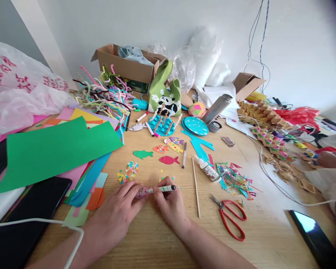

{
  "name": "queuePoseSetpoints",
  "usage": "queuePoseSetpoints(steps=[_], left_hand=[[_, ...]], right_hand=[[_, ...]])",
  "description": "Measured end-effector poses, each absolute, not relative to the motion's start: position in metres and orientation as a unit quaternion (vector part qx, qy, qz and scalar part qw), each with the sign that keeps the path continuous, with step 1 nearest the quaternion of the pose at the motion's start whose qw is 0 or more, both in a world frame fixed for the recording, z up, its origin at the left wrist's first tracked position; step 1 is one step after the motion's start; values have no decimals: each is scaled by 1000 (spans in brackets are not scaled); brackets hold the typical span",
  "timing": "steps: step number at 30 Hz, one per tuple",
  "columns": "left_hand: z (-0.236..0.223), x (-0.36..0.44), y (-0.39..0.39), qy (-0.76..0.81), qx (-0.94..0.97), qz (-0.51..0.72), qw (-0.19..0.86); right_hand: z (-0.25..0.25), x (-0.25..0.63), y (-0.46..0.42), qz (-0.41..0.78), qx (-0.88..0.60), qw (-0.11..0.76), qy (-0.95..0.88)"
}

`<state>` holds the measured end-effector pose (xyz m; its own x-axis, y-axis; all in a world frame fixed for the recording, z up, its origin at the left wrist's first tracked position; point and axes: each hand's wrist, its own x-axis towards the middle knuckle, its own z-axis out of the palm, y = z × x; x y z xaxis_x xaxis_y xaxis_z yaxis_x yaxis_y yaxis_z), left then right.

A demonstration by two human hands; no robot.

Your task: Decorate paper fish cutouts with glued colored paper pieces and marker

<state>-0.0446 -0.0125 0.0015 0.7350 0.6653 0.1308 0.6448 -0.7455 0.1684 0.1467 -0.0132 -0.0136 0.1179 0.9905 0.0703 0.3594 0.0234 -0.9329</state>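
My right hand [170, 203] is closed around a white marker with a dark end [165, 189], its tip pointing left. The tip meets a small purple paper cutout [142, 192] with drawn lines on it. Fingers of my left hand [119, 205] pin that cutout to the table and partly hide its outline. Just beyond lie a green paper fish [143, 154], a red paper fish [169, 160], an orange dotted fish [160, 148] and further patterned fish [175, 146]. Small paper confetti [132, 169] is heaped above my left hand.
Right of my hands are a wooden stick [196, 188], a glue bottle [208, 170], paper scraps [233, 181] and red-handled scissors [232, 218]. Coloured paper sheets [58, 149] and a black phone [42, 213] lie left. A co-worker's hand [329, 160] shows far right. A white cable [280, 200] crosses there.
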Motion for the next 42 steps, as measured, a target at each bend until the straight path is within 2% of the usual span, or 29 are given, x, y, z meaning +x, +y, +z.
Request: queuePoseSetpoints(steps=[15,42], left_hand=[[3,-45,-12,350,932,88,47],[4,-44,-12,347,933,94,26]], right_hand=[[-16,147,-14,389,-598,434,-550],[-15,146,-13,376,-603,429,-557]])
